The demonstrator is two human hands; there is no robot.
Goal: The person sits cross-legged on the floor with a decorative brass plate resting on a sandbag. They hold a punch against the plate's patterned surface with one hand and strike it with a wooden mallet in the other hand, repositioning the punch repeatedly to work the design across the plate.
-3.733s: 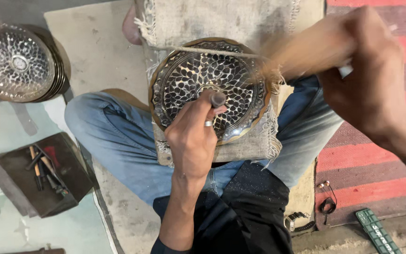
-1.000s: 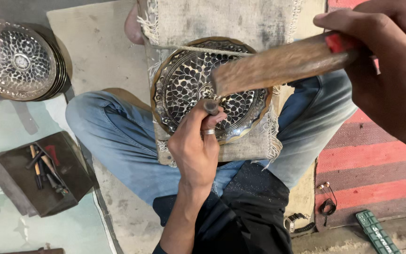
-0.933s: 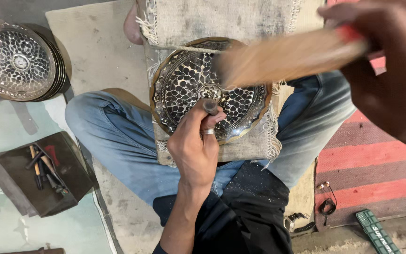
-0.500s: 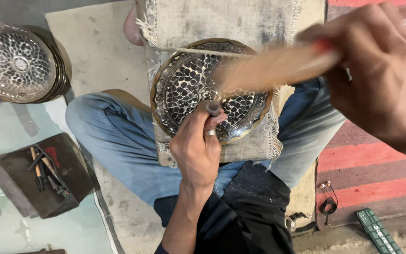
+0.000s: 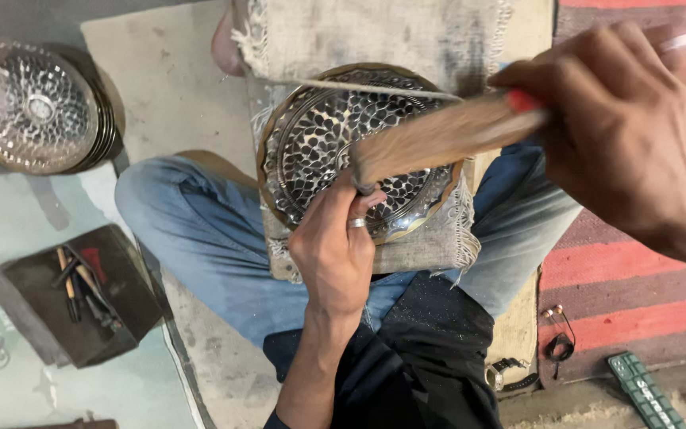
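A round metal plate (image 5: 311, 143) with a chased leaf pattern and a brass-coloured rim lies on a burlap cloth (image 5: 406, 40) over my crossed legs. My left hand (image 5: 335, 250), a ring on one finger, rests on the plate's near edge and pinches a small metal punch (image 5: 364, 189) upright against it. My right hand (image 5: 621, 131) grips a wooden-handled hammer (image 5: 438, 139), blurred by motion. The hammer's head is down at the top of the punch, hiding most of it.
A stack of similar patterned plates (image 5: 33, 107) sits at the far left. A dark open box with several hand tools (image 5: 73, 290) lies near my left knee. A red striped mat (image 5: 637, 302), some keys (image 5: 557, 345) and a green flat object (image 5: 645, 389) are on the right.
The hammer was raised higher over the plate and has now swung down onto the punch. My left hand and the plate have stayed in place.
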